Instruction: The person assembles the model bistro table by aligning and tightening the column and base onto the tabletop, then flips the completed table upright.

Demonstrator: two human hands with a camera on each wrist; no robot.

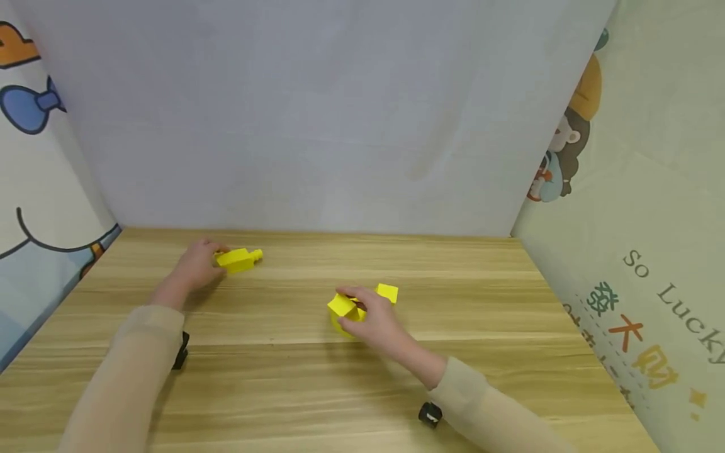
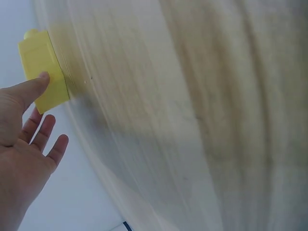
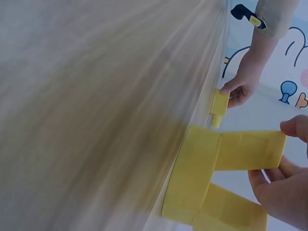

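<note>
At the far left of the table in the head view, my left hand [image 1: 198,263] pinches a yellow block [image 1: 236,260] with a small knob on its end. In the left wrist view the thumb lies across the block's flat face while other fingers stay spread. Nearer the middle, my right hand [image 1: 376,318] grips an upright yellow block [image 3: 250,150] between thumb and fingers. That block rises from a rounded yellow base [image 3: 192,173] on the table. A second yellow block [image 3: 231,211] sticks up from the same base, beside the first, partly hidden behind my hand in the head view.
The wood-grain table [image 1: 272,390] reaches back to a pale cloth wall [image 1: 311,126]. Printed cloths hang on both sides, a cartoon one [image 1: 45,189] at left and a lettered one [image 1: 640,220] at right. Black wrist devices [image 1: 430,414] sit beneath both sleeves.
</note>
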